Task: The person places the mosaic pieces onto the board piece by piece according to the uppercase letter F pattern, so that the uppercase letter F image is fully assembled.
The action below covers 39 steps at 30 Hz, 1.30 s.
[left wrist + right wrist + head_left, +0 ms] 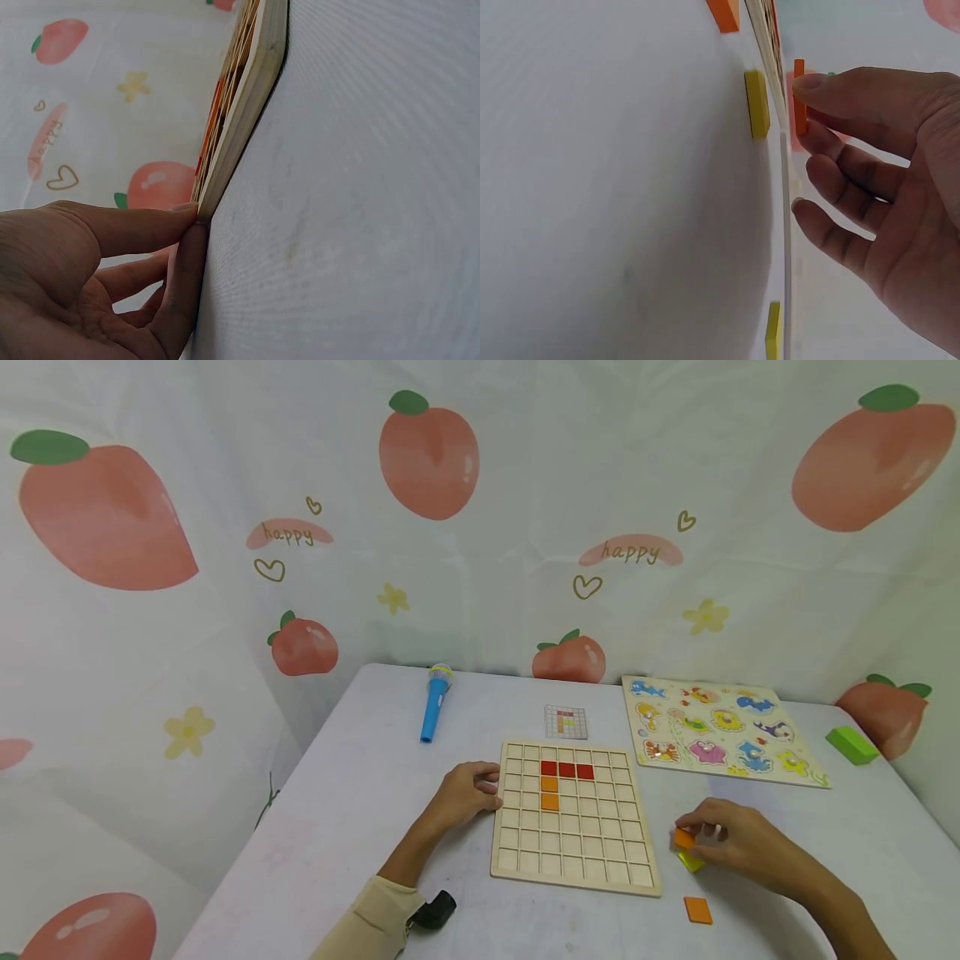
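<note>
A wooden grid board (573, 843) lies on the table, with several red tiles (567, 771) in a row and two orange tiles (550, 802) set below the leftmost one. My left hand (463, 795) pinches the board's left edge; in the left wrist view its thumb (142, 229) is at the top rim, the index finger against the side. Right of the board, my right hand (738, 843) holds a loose orange tile (800, 97) between thumb and fingertips, raised off the table. A yellow tile (757, 105) lies on the table below it. Another orange tile (698, 910) lies nearer the front.
Behind the board lies a small pattern card (566, 722). A blue toy microphone (433, 706) lies at the back left. At the back right are a sea-animal puzzle board (720, 743) and a green block (852, 745). The right wrist view shows a second yellow tile (773, 334).
</note>
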{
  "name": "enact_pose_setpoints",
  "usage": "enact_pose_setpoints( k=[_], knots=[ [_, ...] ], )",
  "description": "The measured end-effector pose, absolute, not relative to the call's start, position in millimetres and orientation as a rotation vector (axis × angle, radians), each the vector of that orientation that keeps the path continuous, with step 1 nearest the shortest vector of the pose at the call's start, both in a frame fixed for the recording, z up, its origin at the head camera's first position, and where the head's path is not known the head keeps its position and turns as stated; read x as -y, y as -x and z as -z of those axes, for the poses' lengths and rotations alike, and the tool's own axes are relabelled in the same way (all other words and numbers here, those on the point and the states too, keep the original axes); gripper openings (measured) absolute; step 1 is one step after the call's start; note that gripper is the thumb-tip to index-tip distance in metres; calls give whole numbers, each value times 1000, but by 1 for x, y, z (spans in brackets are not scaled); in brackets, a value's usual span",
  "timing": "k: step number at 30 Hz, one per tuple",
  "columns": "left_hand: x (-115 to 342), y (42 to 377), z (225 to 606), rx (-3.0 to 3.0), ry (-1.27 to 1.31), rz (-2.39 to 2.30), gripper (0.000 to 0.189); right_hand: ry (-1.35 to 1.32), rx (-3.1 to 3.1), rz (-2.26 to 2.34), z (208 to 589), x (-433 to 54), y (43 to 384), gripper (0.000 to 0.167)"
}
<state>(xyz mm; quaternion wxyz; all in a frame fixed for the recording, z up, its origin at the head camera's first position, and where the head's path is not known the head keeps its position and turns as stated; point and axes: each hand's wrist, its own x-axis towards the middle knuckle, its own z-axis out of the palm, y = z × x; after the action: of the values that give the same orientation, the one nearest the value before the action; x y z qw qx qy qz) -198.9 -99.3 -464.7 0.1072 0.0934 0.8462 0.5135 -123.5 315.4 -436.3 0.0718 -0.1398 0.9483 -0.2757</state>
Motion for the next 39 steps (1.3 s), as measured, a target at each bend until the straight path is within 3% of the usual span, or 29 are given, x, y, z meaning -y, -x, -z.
enact_pose_setpoints(
  k=[39],
  knots=[
    [101, 203, 469, -2486, -271, -1512, 57, 781, -2685, 958, 436, -232, 161, 29]
  ],
)
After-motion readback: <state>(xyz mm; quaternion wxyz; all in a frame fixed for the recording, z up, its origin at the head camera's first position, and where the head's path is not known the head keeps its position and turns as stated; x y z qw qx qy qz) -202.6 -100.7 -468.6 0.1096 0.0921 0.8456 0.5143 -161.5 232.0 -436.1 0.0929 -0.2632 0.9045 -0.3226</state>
